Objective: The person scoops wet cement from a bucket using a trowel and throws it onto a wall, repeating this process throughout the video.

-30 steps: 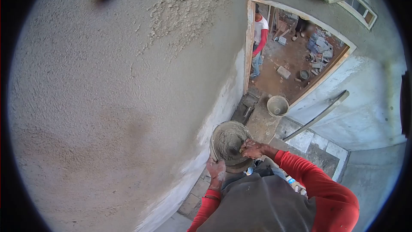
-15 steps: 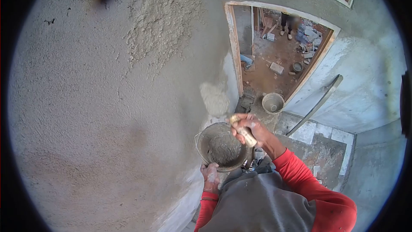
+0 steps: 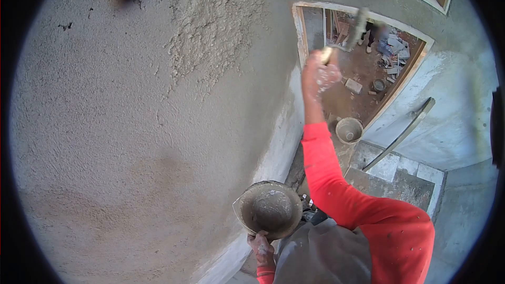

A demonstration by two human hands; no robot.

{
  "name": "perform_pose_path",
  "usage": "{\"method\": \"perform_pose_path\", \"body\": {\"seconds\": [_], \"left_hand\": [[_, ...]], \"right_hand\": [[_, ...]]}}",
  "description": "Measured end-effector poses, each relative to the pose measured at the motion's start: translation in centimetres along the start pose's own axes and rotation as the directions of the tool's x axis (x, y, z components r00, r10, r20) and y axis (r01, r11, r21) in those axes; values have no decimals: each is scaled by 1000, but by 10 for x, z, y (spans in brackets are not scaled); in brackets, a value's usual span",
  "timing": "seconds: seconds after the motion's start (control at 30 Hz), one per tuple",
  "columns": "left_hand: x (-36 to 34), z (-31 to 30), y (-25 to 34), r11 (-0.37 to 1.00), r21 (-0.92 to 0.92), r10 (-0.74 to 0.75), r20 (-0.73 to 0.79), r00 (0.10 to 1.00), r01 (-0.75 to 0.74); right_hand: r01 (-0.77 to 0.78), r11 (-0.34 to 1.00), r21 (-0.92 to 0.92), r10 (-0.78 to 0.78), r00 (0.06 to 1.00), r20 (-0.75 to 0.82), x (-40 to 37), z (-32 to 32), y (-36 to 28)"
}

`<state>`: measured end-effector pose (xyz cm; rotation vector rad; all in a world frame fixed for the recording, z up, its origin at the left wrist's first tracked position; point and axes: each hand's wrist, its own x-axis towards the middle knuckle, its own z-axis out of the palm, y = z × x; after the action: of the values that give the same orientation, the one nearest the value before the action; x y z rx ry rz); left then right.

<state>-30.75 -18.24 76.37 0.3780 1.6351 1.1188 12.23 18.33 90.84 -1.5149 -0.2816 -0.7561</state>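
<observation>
The largest surface, the plastered wall (image 3: 105, 126) on the left, is seen to carry a thick patch of rough mortar (image 3: 215, 31) near its top; if that layer is too heavy or too wet, clumps could be shed. Ahead, the doorway (image 3: 363, 63) is opened onto rubble-strewn ground, where the legs of another person (image 3: 370, 37) are partly seen; mortar thrown wide could be carried through the opening. A long straightedge (image 3: 402, 134) is leaned against the right-hand wall and could be knocked down if brushed by a foot.

The mortar bucket (image 3: 268, 208) is held low before the torso, just beside the left wall, its mouth turned up; how much mortar is in it cannot be told. Because it is supported at the near rim, it could be tipped if its weight shifts. A second bucket (image 3: 349, 130) is left near the doorway and might be tripped over. The trowel (image 3: 360, 29) is raised before the doorway, its blade blurred; drips could be cast off by a quick swing. Its handle is gripped by the closed right hand (image 3: 322, 76), whose mortar-smeared skin could let it slip. The left hand (image 3: 261, 247) is clamped on the mortar bucket's rim.
</observation>
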Motion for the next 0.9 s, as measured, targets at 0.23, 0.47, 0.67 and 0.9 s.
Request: {"method": "perform_pose_path", "body": {"seconds": [0.23,0.47,0.67,0.9], "left_hand": [[24,3,-32,998,5,61,-7,998,-61],[21,71,-9,942,206,195,304,932,-264],[39,106,-12,979,106,120,385,915,-173],[53,136,2,1000,-12,29,282,959,-26]], "right_hand": [[-444,841,310,-363,-38,931,-66,-215,-35],[19,936,351,-187,-818,544,-108,-317,133],[-250,471,-846,106,-936,336,-93,-329,134],[-691,259,-674,41,-690,723,12,-276,26]]}}
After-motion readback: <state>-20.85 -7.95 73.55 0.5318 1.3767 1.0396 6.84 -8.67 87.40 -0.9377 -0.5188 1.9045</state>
